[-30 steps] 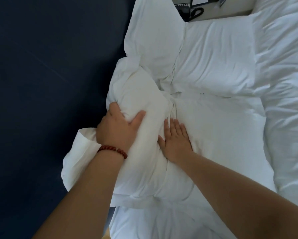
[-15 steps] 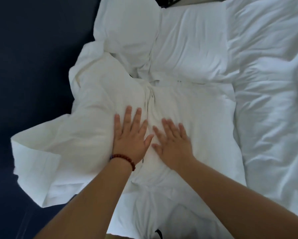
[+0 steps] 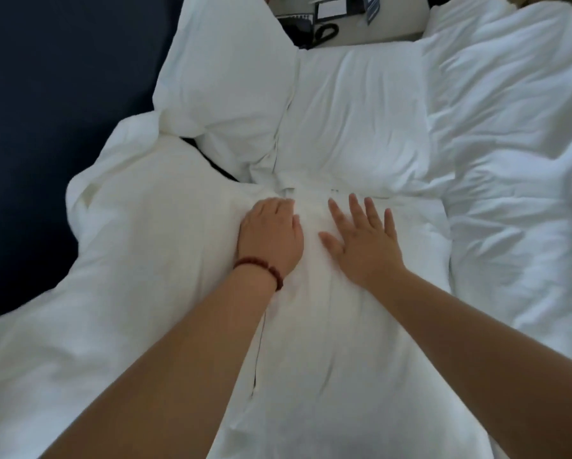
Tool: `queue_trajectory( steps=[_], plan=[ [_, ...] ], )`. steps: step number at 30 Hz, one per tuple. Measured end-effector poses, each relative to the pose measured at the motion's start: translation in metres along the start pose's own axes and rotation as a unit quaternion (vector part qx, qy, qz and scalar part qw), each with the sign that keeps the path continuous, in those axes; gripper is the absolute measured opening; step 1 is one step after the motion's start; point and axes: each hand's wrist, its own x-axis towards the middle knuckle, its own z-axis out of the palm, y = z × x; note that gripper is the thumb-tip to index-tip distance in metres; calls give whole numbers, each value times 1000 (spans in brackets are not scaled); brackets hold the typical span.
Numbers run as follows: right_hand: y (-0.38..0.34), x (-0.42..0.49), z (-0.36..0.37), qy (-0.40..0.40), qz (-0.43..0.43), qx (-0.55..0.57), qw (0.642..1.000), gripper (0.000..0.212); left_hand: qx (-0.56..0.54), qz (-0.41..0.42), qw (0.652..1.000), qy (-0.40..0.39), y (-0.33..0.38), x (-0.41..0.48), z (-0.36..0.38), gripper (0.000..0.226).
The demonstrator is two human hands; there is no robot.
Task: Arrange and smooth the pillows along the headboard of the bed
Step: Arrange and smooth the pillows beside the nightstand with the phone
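Note:
Several white pillows lie against the dark blue headboard (image 3: pixel 46 94). The near left pillow (image 3: pixel 139 260) leans on the headboard, and the near right pillow (image 3: pixel 360 326) lies flat beside it. Two more pillows sit farther back, a propped one (image 3: pixel 228 67) and a flat one (image 3: pixel 360 117). My left hand (image 3: pixel 269 236), with a red bead bracelet, presses on the seam between the near pillows, its fingertips bent down into the fabric. My right hand (image 3: pixel 360 236) lies flat on the near right pillow with its fingers spread.
A rumpled white duvet (image 3: pixel 509 160) covers the bed to the right. Beyond the far pillows is a beige nightstand (image 3: pixel 393 24) with a black telephone (image 3: pixel 311 28) and cards on it.
Both hands have slid forward along the near pillows toward the far pillows. My left hand's fingers, flat before, now bend into the seam. The left pillow looks fuller and less crumpled.

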Motion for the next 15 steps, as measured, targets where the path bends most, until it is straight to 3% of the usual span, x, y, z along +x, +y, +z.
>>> queue_trajectory(
  steps=[4, 8, 10, 15],
  plan=[
    [13, 95, -15, 5, -7, 107, 994, 58, 98, -23, 992, -76, -16, 104, 1, 36],
    [21, 153, 0, -66, 32, 230, 970, 51, 101, -58, 960, -255, -63, 149, -1, 51],
    [23, 158, 17, -117, 56, 189, 973, 58, 76, -68, 942, -319, -84, 147, 6, 57],
    [38, 156, 32, -124, 85, 125, 981, 57, 147, -87, 917, -360, -114, 149, 26, 75]
  ],
)
